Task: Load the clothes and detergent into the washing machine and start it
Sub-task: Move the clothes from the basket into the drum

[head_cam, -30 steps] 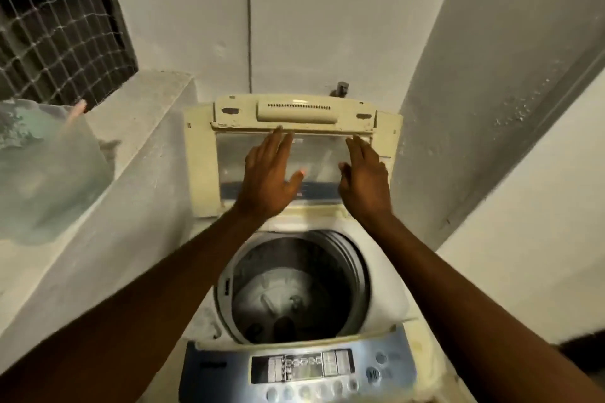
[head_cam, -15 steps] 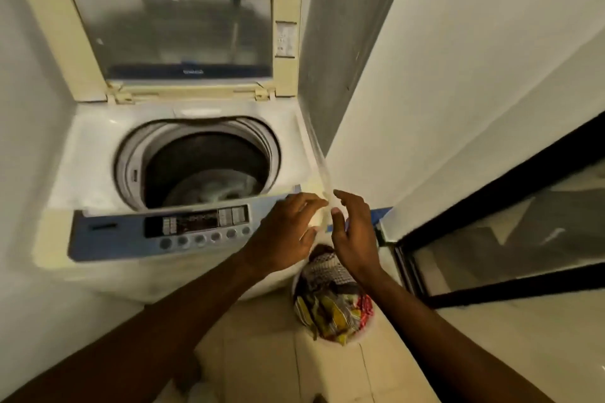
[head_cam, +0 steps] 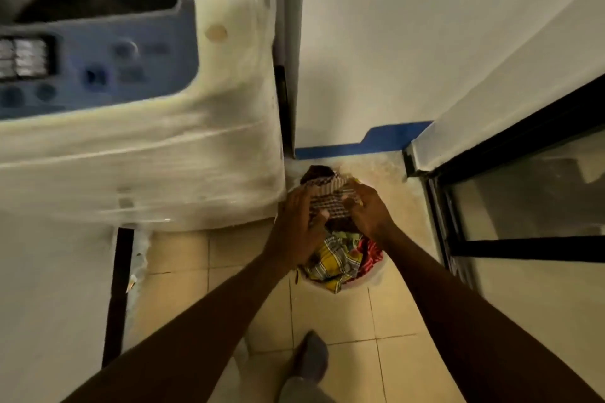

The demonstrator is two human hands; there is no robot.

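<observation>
The white top-loading washing machine [head_cam: 137, 154] stands far left. Your left hand [head_cam: 299, 227] and right hand [head_cam: 368, 209] lie with fingers loosely curled on the brown-and-white checked cloth [head_cam: 329, 203]; a firm grasp cannot be confirmed. It tops multicoloured crumpled clothes [head_cam: 340, 258] in the basket on the floor.

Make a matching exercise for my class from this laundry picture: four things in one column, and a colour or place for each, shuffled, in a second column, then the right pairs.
Column one:
1. control panel
2. checked cloth
3. yellow plaid garment
4. skirting strip

Column two:
A. between the left hand and right hand
B. blue band at the foot of the wall
C. greyish-blue, on the washing machine
D. lower in the pile, nearer the camera

Pairs: 1-C, 2-A, 3-D, 4-B
</observation>
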